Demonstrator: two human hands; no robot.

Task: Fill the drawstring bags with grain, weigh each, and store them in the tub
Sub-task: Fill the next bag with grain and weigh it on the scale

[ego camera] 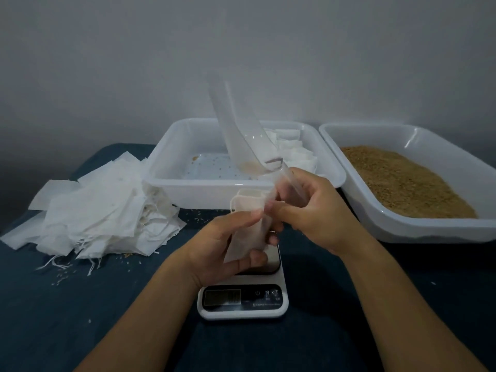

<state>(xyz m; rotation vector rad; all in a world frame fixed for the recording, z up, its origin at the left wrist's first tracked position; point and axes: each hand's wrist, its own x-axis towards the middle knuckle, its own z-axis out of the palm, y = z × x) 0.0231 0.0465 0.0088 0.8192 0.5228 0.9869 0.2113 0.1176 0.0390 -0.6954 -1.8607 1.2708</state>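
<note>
Scale (243,300) nearest, display unreadable, platform mostly hidden by hands. Left hand (225,248) gripped a drawstring bag (248,224) above it. Right hand (316,210) pinched the bag's mouth, fingers also curled round a clear scoop (241,140). Beyond: tub (188,189), filled bags (292,151) partly hidden; grain tray (402,183) cut off at the right.
</note>
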